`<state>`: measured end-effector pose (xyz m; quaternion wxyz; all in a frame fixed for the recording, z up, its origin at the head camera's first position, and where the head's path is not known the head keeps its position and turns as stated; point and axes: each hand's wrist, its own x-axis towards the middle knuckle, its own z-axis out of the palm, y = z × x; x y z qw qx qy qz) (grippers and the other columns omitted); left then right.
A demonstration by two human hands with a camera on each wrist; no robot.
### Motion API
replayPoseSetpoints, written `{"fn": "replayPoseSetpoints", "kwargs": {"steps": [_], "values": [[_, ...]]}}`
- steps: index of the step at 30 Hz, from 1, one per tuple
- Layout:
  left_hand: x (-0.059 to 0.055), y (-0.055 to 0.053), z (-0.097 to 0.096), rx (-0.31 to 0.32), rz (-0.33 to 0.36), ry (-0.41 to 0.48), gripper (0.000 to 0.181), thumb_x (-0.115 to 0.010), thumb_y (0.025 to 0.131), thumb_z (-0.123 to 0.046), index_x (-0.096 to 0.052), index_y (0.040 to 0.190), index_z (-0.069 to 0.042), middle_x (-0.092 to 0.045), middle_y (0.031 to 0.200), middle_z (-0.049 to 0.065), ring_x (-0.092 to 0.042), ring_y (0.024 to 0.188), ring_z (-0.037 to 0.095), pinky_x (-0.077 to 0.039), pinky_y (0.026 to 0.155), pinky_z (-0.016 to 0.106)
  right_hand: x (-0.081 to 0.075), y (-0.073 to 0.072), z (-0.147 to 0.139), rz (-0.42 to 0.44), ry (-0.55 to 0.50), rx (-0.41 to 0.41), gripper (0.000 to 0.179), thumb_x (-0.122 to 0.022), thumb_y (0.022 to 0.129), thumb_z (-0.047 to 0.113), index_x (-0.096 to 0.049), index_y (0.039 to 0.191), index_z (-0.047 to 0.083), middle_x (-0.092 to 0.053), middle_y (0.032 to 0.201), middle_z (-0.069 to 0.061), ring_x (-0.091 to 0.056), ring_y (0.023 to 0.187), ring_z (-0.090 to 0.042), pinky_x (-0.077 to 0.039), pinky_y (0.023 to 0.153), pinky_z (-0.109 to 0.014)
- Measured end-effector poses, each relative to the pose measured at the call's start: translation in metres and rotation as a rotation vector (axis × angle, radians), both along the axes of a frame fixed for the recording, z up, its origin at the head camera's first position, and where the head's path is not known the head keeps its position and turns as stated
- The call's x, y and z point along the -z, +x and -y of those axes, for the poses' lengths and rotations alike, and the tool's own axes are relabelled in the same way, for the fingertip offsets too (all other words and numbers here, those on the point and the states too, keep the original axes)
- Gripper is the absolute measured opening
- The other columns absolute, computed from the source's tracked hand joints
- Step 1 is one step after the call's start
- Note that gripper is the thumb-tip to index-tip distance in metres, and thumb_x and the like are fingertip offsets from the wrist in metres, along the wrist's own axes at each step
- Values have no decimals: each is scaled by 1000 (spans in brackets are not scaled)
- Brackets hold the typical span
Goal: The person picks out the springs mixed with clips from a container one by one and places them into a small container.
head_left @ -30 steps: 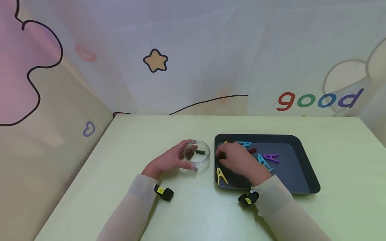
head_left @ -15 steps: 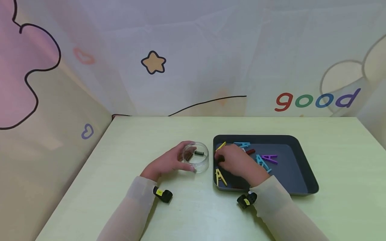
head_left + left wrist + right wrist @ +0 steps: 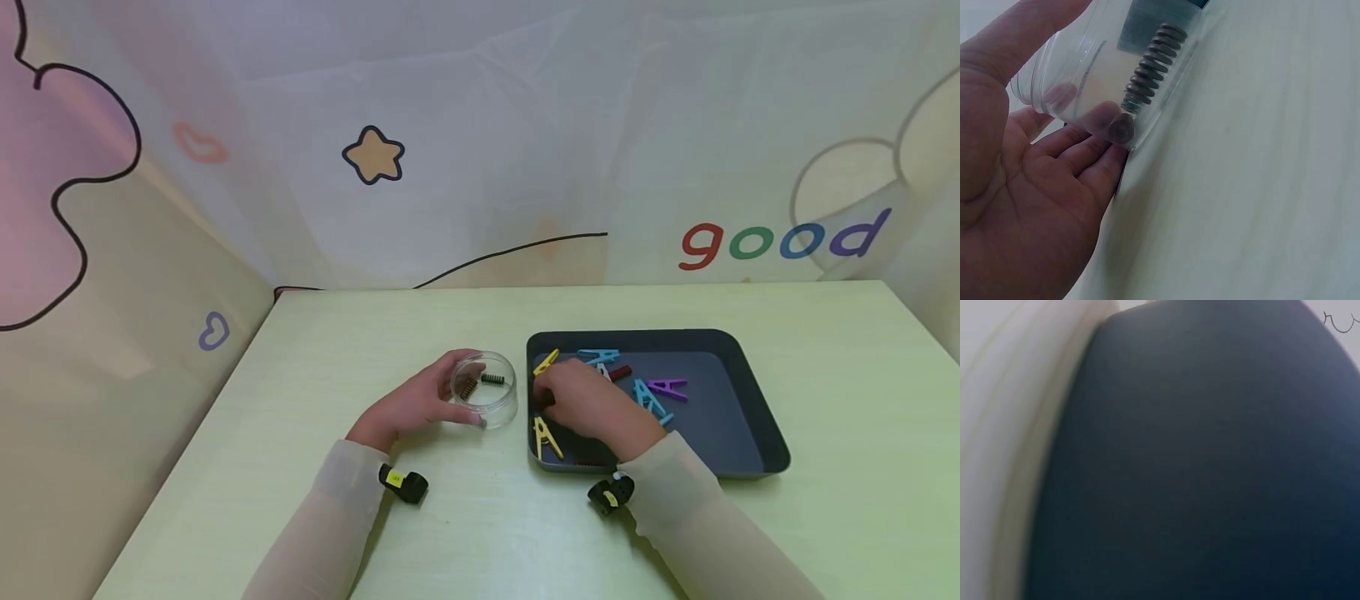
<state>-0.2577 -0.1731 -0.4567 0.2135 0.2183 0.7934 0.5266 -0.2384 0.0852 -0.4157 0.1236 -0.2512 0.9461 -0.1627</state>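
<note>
My left hand [image 3: 408, 408] holds a clear round jar [image 3: 497, 414] on the table, thumb on the near side and fingers on the far side. Two dark coil springs lie in it; one spring [image 3: 1150, 62] shows large through the wall in the left wrist view. My right hand [image 3: 596, 408] reaches down into the left part of a dark grey tray [image 3: 723, 417]. Its fingertips are hidden, so whatever they touch cannot be seen. Around it lie a yellow clothespin [image 3: 546, 362], another yellow clothespin [image 3: 547, 439], a reddish-brown spring [image 3: 621, 372] and a blue clothespin [image 3: 652, 402].
Further in the tray are a purple clothespin [image 3: 667, 388] and a second blue clothespin [image 3: 598, 356] by the far wall. The tray's raised rim stands just right of the jar. A printed backdrop [image 3: 480, 167] closes off the table's far edge. Dark blur fills most of the right wrist view.
The right hand shifts slightly within the tray, and more of the far yellow clothespin shows. The left hand and jar stay put. The head view moves a little.
</note>
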Motion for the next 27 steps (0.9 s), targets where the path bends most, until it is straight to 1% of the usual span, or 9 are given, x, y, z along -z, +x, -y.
{"fn": "replayPoseSetpoints", "kwargs": {"steps": [6, 9, 14, 18, 22, 27], "values": [[-1, 1, 0, -6, 8, 5, 82, -83, 77, -18, -35, 142, -31, -48, 145, -1, -41, 137, 17, -28, 119, 42, 2, -1, -1, -8, -1, -16, 7, -72, 86, 11, -72, 92, 13, -69, 88, 2, -58, 79, -14, -56, 80, -35], [-2, 1, 0, -7, 9, 4, 82, -83, 77, -18, -35, 142, -32, -48, 146, 0, -41, 137, 17, -28, 118, 42, 2, -2, 0, 1, 1, -10, 5, -71, 86, 11, -71, 90, 14, -68, 86, 3, -57, 78, -13, -55, 79, -34], [-1, 0, -1, -15, 10, -3, 82, -82, 78, -17, -35, 143, -31, -47, 146, 1, -40, 138, 18, -27, 119, 43, 1, -1, 1, 12, 16, 0, 10, -71, 87, 11, -71, 96, 13, -69, 90, 1, -58, 80, -14, -56, 84, -36], [-2, 0, -1, -29, 17, -16, 82, -83, 77, -20, -35, 142, -33, -47, 147, 0, -40, 139, 16, -27, 119, 43, 1, -2, 0, 15, 25, 2, 15, -70, 87, 11, -71, 102, 11, -70, 94, -1, -59, 83, -15, -56, 87, -38], [-3, 1, -1, -30, 19, -21, 83, -84, 76, -21, -35, 142, -34, -48, 146, 0, -40, 139, 15, -27, 119, 42, 0, -2, -1, -3, 28, -21, 15, -70, 87, 10, -72, 101, 10, -71, 93, -2, -59, 82, -15, -56, 86, -38], [-4, 1, -1, -26, 16, -13, 82, -83, 77, -19, -35, 142, -32, -47, 147, 1, -40, 139, 16, -27, 119, 42, -1, -2, -1, 18, 9, -14, 14, -68, 87, 11, -72, 100, 11, -70, 92, -1, -58, 79, -14, -56, 83, -37]]}}
